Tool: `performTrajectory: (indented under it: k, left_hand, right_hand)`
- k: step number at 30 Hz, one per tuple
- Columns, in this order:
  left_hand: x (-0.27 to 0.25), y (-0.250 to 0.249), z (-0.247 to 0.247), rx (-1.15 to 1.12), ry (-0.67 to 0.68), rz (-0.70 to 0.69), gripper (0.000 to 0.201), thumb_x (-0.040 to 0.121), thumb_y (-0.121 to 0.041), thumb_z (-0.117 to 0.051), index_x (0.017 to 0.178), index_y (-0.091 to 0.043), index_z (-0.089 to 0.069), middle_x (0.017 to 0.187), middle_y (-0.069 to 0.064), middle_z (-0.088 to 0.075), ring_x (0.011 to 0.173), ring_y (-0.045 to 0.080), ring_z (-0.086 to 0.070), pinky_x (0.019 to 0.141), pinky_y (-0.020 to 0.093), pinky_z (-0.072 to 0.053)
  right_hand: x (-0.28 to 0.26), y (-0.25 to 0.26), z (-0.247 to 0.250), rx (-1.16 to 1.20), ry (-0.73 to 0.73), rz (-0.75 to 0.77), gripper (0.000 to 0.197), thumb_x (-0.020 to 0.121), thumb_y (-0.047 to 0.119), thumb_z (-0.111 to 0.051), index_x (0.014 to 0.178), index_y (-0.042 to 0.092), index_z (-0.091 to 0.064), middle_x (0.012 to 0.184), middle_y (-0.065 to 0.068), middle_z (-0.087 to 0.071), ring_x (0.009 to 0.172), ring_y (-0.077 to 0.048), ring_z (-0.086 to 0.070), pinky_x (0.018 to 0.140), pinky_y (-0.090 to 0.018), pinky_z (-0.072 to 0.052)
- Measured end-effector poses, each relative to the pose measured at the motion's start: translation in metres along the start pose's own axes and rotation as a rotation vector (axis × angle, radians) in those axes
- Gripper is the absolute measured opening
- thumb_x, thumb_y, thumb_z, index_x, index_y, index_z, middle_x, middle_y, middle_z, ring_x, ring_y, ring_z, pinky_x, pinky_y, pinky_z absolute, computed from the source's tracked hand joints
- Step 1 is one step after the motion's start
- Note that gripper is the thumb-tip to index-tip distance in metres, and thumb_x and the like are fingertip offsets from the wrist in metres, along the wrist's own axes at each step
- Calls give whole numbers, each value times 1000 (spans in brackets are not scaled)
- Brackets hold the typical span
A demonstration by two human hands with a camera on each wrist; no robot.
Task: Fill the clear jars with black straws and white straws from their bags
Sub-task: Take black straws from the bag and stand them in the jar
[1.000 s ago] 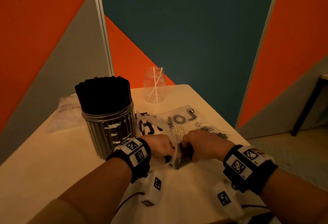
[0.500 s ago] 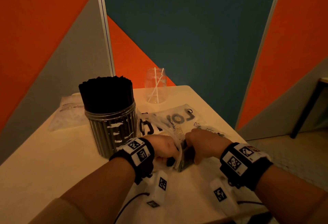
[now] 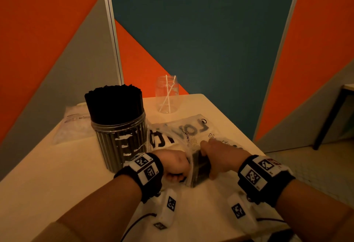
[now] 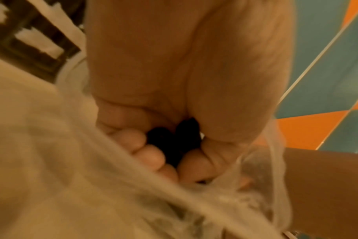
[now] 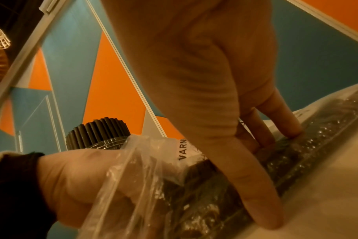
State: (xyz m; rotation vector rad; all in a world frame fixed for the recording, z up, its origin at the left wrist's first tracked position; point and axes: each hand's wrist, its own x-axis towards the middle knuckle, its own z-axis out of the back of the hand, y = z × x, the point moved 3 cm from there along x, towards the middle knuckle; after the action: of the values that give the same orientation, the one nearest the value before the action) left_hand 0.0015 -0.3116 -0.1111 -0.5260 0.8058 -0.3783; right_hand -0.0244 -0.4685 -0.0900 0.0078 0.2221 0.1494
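A ribbed clear jar point(image 3: 118, 126) packed with black straws stands at the table's left. Behind it, a smaller clear jar point(image 3: 167, 94) holds two white straws. In front lies a clear plastic bag of black straws point(image 3: 199, 167). My left hand point(image 3: 176, 165) is at the bag's open mouth, its fingers point(image 4: 151, 155) curled round the ends of black straws point(image 4: 174, 137). My right hand point(image 3: 220, 155) grips the bag from above. Its thumb point(image 5: 255, 194) is on one side of the bundle point(image 5: 215, 186) and its fingers point(image 5: 276, 126) are on the other.
A printed plastic bag point(image 3: 193, 130) lies flat behind my hands. Another clear bag point(image 3: 74, 123) lies at the table's far left. Orange, grey and blue wall panels close in behind the table point(image 3: 47, 174). The table's right edge runs just past my right wrist.
Almost nothing has changed. Both hands keep their hold on the bag and straws at the same spot, and the view has only shifted slightly.
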Motion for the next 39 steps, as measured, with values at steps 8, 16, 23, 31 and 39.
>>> performTrajectory:
  k: [8, 16, 23, 31, 39]
  left_hand:
    - [2, -16, 13, 249, -175, -96, 29, 100, -21, -48, 87, -6, -70, 76, 7, -68, 69, 19, -61, 67, 28, -53]
    - [-5, -16, 13, 486, -266, -224, 26, 100, -24, -50, 95, -7, -69, 89, 8, -64, 70, 15, -55, 59, 8, -41]
    - [-50, 23, 35, 380, -338, -74, 36, 94, -49, -58, 112, -18, -63, 79, -5, -61, 63, 10, -56, 50, 23, -43]
    - [-128, 41, 43, 416, -429, -96, 17, 95, -45, -56, 102, -30, -57, 91, -4, -59, 79, 13, -56, 65, 27, -42]
    - [-196, 62, 53, 222, -469, -172, 17, 93, -43, -62, 106, -33, -60, 70, -12, -55, 57, -1, -50, 52, 15, -39]
  right_hand:
    - [2, 7, 0, -84, 46, 42, 71, 70, 28, -89, 130, 19, -51, 125, -7, -54, 105, -24, -58, 76, -30, -44]
    - [0, 6, 5, -73, 52, 71, 60, 70, 30, -88, 121, 19, -58, 118, -4, -61, 101, -21, -59, 81, -31, -51]
    - [3, 3, 8, -51, 96, 52, 54, 73, 38, -85, 117, 25, -57, 115, 2, -60, 101, -16, -56, 82, -30, -48]
    - [0, -2, 8, 13, 135, -3, 49, 72, 38, -86, 110, 26, -56, 111, 5, -60, 94, -13, -53, 73, -25, -44]
    - [-7, -2, 14, 72, 193, -53, 51, 76, 44, -81, 120, 36, -55, 120, 11, -56, 104, -11, -52, 88, -30, -44]
